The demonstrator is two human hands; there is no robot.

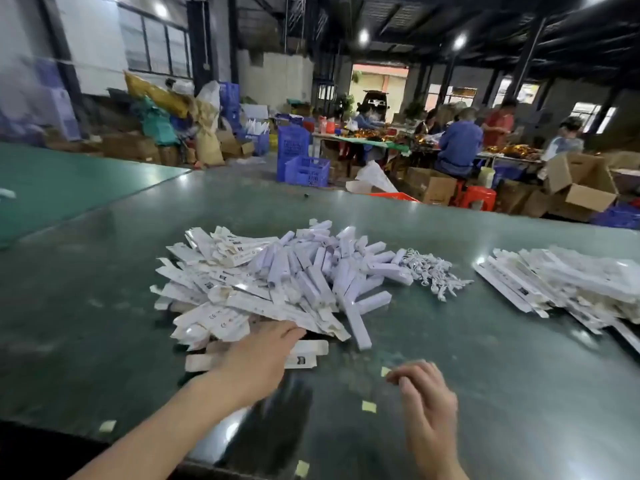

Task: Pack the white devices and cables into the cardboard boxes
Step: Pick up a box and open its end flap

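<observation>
Green worktable (104, 306) carries flat cardboard boxes (214, 289), white devices (332, 271) and cables (433, 271) heaped mid-table; left hand (256, 362), fingers extended, reaches onto a box, right hand (426, 396) loosely curled, empty; judged picking stage, next needing one box singled out.

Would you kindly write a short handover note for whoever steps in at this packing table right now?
Left hand: open, reaching onto the near edge of the flat boxes, gripping nothing yet.
Right hand: loosely curled above the table, empty.
White devices are heaped mid-table, to the right of the flat boxes; cables lie to the right of the devices. A further stack of packs lies far right; whether they are filled cannot be told.
Left: take a box, load a device and cable, repeat through the heap.
</observation>
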